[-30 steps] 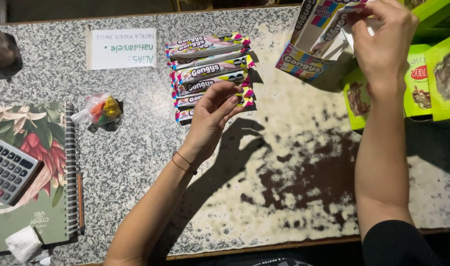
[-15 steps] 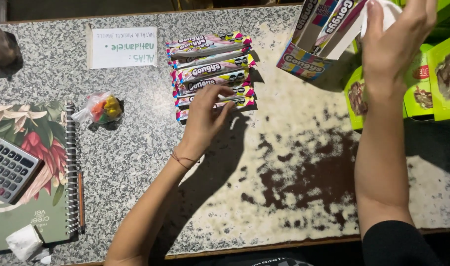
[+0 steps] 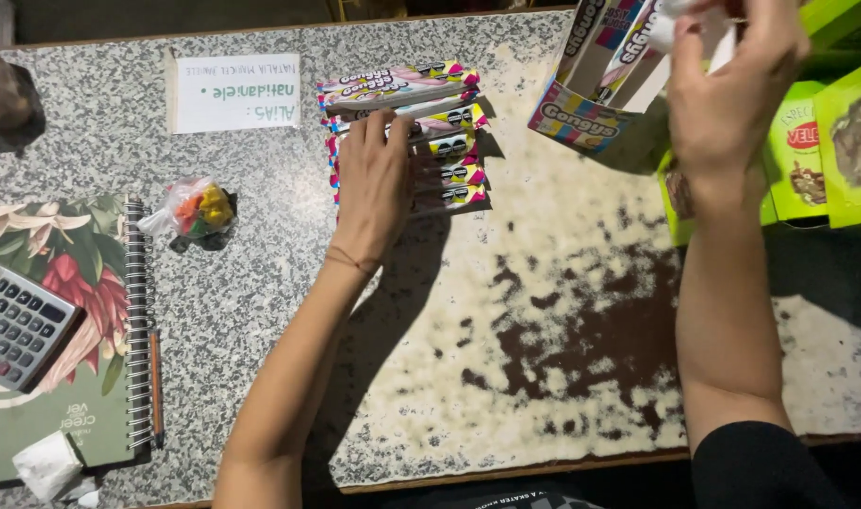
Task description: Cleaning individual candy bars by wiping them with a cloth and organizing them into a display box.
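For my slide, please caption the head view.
Left hand presses stacked candy packs; right hand reaches into display box.

desk [image 3: 544,377]: speckled stone, polished, worn patchy toward right edge | candy bars [image 3: 449,123]: glossy plastic wrappers | display box [image 3: 581,118]: printed glossy cardboard | note [image 3: 234,91]: matt white paper | notebook [image 3: 82,273]: matt card cover, metal spiral | sweets bag [image 3: 197,209]: clear shiny plastic

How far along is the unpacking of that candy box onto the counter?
Done: several candy bars lie in a row on the counter. In hand: the left hand lies flat on that row, while the right hand is at the top of the upright display box. Left: bars are visible standing in the box.
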